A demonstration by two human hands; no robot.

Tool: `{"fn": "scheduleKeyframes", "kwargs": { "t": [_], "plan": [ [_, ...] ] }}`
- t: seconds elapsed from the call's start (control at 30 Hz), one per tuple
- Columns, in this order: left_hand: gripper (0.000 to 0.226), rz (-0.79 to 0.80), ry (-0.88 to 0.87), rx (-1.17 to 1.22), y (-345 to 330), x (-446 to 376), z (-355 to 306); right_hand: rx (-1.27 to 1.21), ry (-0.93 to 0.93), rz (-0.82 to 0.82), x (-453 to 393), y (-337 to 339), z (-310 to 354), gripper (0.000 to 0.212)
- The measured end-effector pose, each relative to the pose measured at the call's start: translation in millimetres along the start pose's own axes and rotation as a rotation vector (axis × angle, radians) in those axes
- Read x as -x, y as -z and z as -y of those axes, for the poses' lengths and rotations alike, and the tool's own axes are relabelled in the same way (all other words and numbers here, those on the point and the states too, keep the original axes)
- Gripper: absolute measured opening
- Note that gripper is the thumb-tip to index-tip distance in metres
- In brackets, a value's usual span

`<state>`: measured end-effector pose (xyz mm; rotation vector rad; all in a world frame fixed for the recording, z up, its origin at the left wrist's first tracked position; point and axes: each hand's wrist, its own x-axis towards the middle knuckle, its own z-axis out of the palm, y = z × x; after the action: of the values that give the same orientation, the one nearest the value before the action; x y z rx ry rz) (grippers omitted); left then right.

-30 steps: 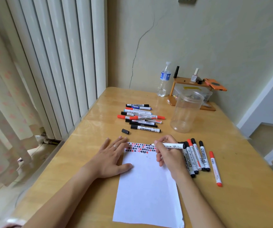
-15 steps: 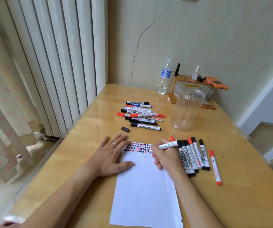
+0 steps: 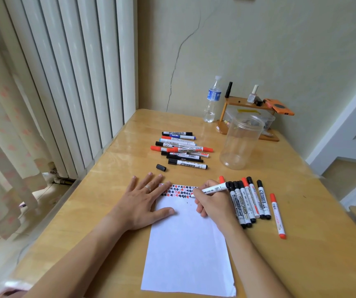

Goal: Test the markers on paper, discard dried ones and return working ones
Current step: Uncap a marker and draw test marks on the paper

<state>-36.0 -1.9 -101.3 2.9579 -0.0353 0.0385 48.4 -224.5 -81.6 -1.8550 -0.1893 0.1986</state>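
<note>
A white sheet of paper (image 3: 185, 250) lies on the wooden table (image 3: 117, 168), with a band of red and black marks (image 3: 178, 190) along its top edge. My left hand (image 3: 142, 201) presses flat on the paper's top left corner. My right hand (image 3: 213, 203) grips an uncapped white marker (image 3: 212, 189), its tip touching the paper just below the marks. A loose black cap (image 3: 161, 167) lies beyond my left hand. A pile of markers (image 3: 181, 149) sits farther back. A row of markers (image 3: 250, 201) lies right of my right hand.
An empty clear plastic jar (image 3: 240, 143) stands open at the back right. Behind it are a water bottle (image 3: 212, 100) and a small wooden shelf (image 3: 248, 106) with bottles and an orange phone. A lone red marker (image 3: 277, 215) lies at the far right. Radiator and curtain flank the table's left edge.
My right hand has tilted the marker from lying level above the marks to tip-down on the paper. My left hand has stayed flat on the corner.
</note>
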Motion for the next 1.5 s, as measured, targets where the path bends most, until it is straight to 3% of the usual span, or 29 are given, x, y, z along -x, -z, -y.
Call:
{"fn": "scheduleKeyframes", "kwargs": {
  "t": [1.5],
  "plan": [
    [0.099, -0.002, -0.007, 0.018, -0.6, 0.4, 2.2, 0.025, -0.023, -0.003, 2.0, 1.8, 3.0, 0.019]
  ]
}}
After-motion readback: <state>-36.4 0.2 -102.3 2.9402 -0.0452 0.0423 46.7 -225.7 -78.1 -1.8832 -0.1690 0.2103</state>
